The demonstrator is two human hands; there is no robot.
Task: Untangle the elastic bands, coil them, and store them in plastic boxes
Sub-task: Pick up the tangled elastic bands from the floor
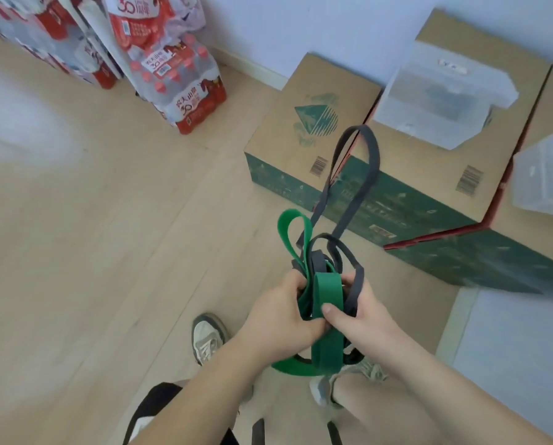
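hands (288, 313) gripping two tangled bands (328, 303), two plastic boxes (442, 94)

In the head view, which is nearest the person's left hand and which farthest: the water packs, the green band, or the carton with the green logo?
1. Green band: held in the left hand, straight in front of the person.
2. Carton: on the floor ahead, to the right.
3. Water packs: by the wall, far ahead on the left.

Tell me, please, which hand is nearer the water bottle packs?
Left. Both hands grip the bands; the left hand is below-right of the bottle packs, the right hand farther right.
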